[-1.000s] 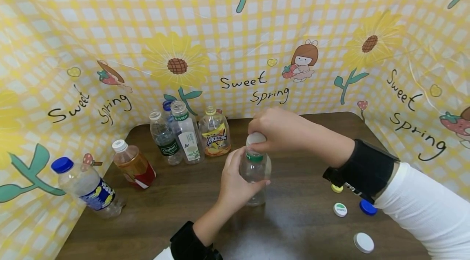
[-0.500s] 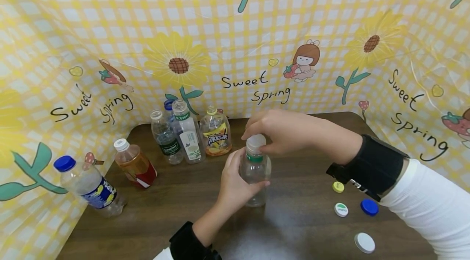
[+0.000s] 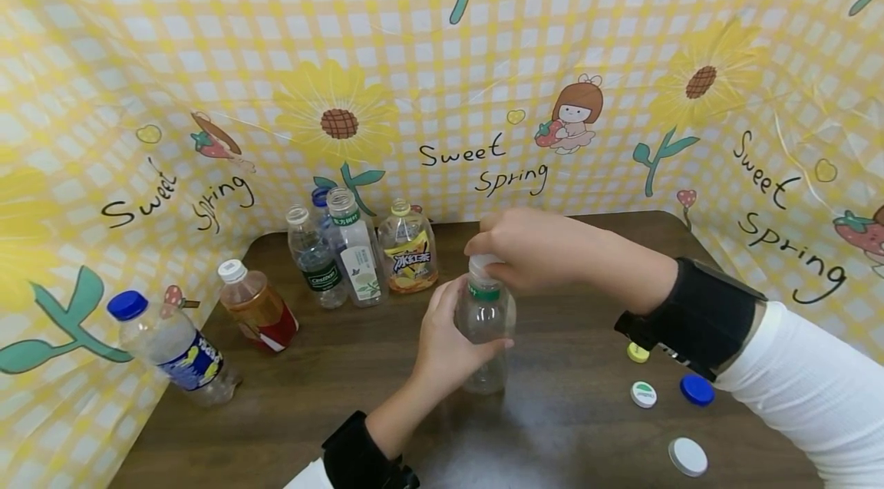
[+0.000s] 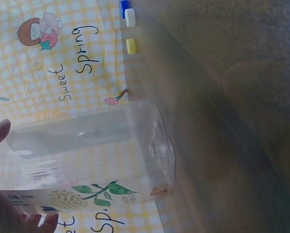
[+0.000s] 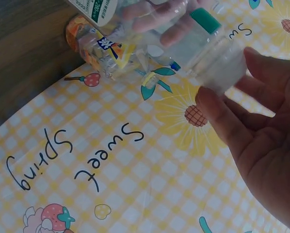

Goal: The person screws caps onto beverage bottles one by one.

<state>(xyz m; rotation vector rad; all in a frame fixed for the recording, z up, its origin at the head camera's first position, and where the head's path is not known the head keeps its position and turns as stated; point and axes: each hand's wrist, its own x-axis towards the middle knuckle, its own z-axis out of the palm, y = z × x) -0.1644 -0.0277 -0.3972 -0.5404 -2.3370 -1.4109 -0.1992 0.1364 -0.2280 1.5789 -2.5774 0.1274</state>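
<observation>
A clear plastic bottle point(image 3: 486, 320) with a green neck band stands on the brown table, and my left hand point(image 3: 445, 343) grips its body from the left. A whitish translucent cap point(image 5: 225, 70) covers the mouth of the bottle. My right hand point(image 3: 532, 247) reaches over from above and pinches that cap between thumb and fingers. In the left wrist view the bottle's lower part and a label with a green leafy sprig point(image 4: 108, 191) show, with a thumb and fingertips at the left edge. The bottle looks empty.
Behind on the left stand several uncapped bottles, among them a yellow-labelled one point(image 3: 410, 251). Capped ones at far left include a blue-capped bottle point(image 3: 176, 355) and a white-capped one point(image 3: 257, 308). Loose caps lie at right: white point(image 3: 687, 457), blue point(image 3: 697, 390), yellow point(image 3: 638, 352), green-printed point(image 3: 644, 394).
My right fingers spread off the cap half a second ago and now hold it again. The bottle and left hand sit slightly further right in the head view.
</observation>
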